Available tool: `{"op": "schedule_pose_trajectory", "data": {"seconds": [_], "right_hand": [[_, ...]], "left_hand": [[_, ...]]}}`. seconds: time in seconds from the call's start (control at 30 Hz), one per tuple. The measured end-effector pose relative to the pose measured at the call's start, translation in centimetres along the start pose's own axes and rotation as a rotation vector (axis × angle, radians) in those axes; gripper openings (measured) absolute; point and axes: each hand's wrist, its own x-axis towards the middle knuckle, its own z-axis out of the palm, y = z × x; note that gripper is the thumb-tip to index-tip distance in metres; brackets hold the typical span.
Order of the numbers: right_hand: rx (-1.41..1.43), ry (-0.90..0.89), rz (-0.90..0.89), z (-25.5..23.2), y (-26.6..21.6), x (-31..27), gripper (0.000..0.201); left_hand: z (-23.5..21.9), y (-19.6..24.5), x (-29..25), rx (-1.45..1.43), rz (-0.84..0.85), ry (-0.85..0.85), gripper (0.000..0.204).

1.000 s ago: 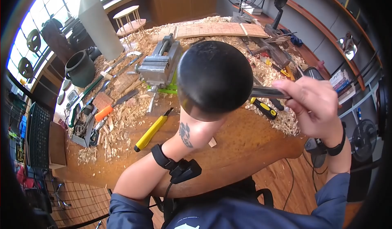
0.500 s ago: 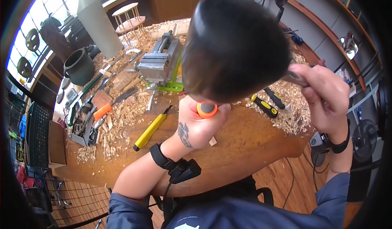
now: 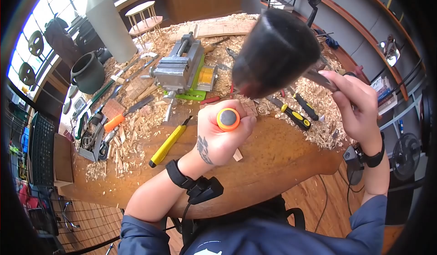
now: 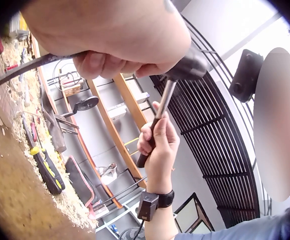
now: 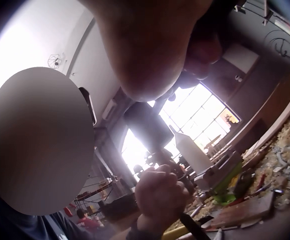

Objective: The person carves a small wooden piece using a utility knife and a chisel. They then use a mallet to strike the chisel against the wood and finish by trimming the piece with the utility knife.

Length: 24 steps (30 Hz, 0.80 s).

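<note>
My left hand (image 3: 215, 139) grips a chisel (image 3: 228, 120) by its orange handle, the round grey end cap facing up in the head view. In the left wrist view, its dark blade (image 4: 25, 70) runs out from beneath the fist. My right hand (image 3: 357, 107) holds a mallet (image 3: 277, 52) by its handle. The black mallet head hangs beyond and to the right of the chisel's cap in the head view, apart from it in the left wrist view. A small board on the table lies partly hidden behind my left fist.
A metal vise (image 3: 175, 73) on a green base stands among wood shavings. Nearby lie a yellow utility knife (image 3: 170, 142), an orange-handled tool (image 3: 116, 123) and black-and-yellow handled tools (image 3: 296, 117). At the back left are a dark pot (image 3: 88, 73) and a tall pale bottle (image 3: 109, 25).
The mallet head has swung off my left hand, up close to the camera, then farther from it at the upper right, uncovering the chisel's cap. My left hand has barely moved.
</note>
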Motion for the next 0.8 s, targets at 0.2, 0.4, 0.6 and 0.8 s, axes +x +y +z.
{"op": "schedule_pose_trajectory", "data": {"seconds": [0.2,0.4,0.6,0.8], "right_hand": [[0.056,-0.108,0.487,3.4,7.4,-6.8,0.031],[0.442,-0.092,0.998,7.2,14.8,-15.0,0.029],[0.348,-0.077,1.013,8.6,15.9,-15.8,0.030],[0.145,-0.111,0.945,8.9,15.1,-14.9,0.028]], "left_hand": [[0.1,0.2,-0.1,-0.074,-0.011,-0.030,0.021],[-0.5,0.0,-0.6,0.032,0.024,-0.047,0.023],[0.1,0.4,-0.3,0.049,0.026,-0.024,0.029],[-0.1,0.2,-0.2,0.063,0.038,-0.045,0.025]]}}
